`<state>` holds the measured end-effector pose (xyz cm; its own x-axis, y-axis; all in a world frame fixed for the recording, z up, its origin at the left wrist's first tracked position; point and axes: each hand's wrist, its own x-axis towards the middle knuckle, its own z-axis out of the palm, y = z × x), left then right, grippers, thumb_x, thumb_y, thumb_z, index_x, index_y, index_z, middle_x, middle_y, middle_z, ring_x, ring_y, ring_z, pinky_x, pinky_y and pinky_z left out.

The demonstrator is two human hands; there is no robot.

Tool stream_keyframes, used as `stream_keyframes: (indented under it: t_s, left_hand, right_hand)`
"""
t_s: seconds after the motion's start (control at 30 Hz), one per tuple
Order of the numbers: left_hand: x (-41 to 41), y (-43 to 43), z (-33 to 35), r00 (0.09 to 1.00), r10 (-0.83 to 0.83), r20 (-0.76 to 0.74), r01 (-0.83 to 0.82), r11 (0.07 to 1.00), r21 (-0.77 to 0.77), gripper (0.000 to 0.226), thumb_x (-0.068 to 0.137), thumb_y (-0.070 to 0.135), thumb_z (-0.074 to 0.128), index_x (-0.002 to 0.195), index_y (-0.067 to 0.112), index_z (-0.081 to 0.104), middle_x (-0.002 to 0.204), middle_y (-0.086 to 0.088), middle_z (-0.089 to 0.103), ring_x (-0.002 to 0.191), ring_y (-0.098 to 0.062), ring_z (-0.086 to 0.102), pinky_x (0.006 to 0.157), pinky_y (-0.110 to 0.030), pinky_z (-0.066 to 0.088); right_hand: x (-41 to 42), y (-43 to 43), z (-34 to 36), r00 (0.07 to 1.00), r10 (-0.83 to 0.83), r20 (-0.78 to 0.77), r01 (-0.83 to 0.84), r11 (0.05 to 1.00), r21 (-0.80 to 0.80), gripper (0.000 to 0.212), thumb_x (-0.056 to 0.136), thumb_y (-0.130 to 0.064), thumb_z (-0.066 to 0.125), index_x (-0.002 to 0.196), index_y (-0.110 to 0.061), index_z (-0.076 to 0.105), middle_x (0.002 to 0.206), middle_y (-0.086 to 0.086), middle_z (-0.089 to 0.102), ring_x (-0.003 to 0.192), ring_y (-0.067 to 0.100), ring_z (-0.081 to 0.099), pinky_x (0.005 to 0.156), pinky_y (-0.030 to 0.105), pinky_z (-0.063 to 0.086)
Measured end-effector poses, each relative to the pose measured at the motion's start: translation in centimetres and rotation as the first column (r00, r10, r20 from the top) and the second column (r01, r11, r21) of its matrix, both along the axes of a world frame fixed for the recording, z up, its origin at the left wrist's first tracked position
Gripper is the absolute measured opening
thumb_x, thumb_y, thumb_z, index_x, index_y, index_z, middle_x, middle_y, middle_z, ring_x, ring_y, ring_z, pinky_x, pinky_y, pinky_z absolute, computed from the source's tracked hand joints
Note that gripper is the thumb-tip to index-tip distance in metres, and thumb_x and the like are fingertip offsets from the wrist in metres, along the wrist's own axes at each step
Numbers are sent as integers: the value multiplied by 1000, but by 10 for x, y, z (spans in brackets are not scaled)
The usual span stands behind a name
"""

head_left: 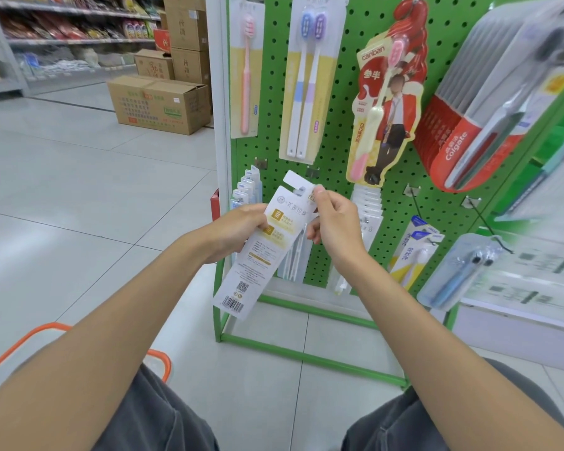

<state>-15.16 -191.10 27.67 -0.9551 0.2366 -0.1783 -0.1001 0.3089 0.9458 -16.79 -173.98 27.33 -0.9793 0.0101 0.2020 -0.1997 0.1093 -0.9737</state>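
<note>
A stack of white toothbrush packs (254, 252) with gold labels and a barcode tilts in front of the green pegboard rack (339, 164). My left hand (238, 229) grips the stack by its left edge. My right hand (332, 219) pinches the top of a pack between thumb and fingers, near its hang tab (295, 180). Both hands are low on the rack, just below an empty metal hook (312, 172).
Toothbrush packs hang on the pegboard: pink (246, 70), blue and purple (310, 76), a red Canban card (388, 102), Colgate packs (463, 131). Cardboard boxes (160, 104) stand on the tile floor at left. An orange basket rim (158, 362) lies by my knee.
</note>
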Motion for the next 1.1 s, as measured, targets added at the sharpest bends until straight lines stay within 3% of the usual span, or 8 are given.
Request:
stream_keyframes:
  t_s: [0.2,0.37,0.47,0.57,0.7,0.83,0.93,1.1]
  left_hand:
    - [-4,-9,3,987,-138,87,107,949,295,39,102,38,39,134,25,57,125,-5,67,118,-19,62,99,-40,48]
    - [-2,-1,-2,989,-150,-11,150,980,128,54,85,53,54,131,24,59,125,4,65,123,-10,56,108,-37,41]
    - [-3,1,-2,996,-17,-87,20,999,38,41,88,47,60,122,23,60,121,-5,65,113,-14,60,95,-30,47]
    - [-7,-2,-4,958,148,-245,-161,986,-36,38,85,39,72,114,21,57,99,-3,66,85,-11,63,73,-23,50]
    - [-6,-10,2,957,151,-249,-151,988,17,43,79,32,79,115,14,61,102,-1,71,87,-10,66,77,-26,55]
    - [-7,-13,28,947,240,-213,-183,949,256,25,94,26,64,112,8,66,100,-6,73,87,-16,66,78,-37,54]
    - [-8,-22,53,897,344,-279,-255,916,311,13,98,17,58,102,9,68,91,-3,73,76,-15,66,69,-34,57]
    - [-15,-47,101,742,586,-325,-433,790,435,17,100,12,53,89,18,65,88,1,69,80,-15,63,88,-44,54]
  right_hand:
    - [-2,2,10,995,80,62,-68,981,-181,34,104,-33,43,99,-6,63,75,5,66,53,10,54,52,21,44]
    - [2,-5,15,948,304,93,-239,874,-424,33,104,-30,41,101,-5,61,78,3,64,65,15,57,65,25,48]
    - [2,-6,16,929,349,122,-263,857,-443,43,103,-37,42,117,-1,60,96,11,64,78,20,61,81,32,50]
    - [1,-7,18,954,291,64,-257,911,-323,34,102,-31,47,103,-2,64,93,13,69,81,21,67,81,33,54]
    - [-4,-12,22,986,154,-65,-158,985,-70,33,102,-16,49,91,9,68,94,28,70,79,25,66,76,39,56]
    - [-9,-25,41,985,124,-123,-118,992,49,27,100,-19,54,91,-3,74,84,8,72,77,10,65,77,37,54]
    - [-13,-41,66,978,133,-160,-118,988,99,22,99,-21,55,92,-10,73,79,-2,71,70,3,63,73,29,53]
    - [-15,-67,115,980,163,-115,-138,971,197,31,102,-26,47,128,-14,58,117,1,67,105,13,63,96,31,50]
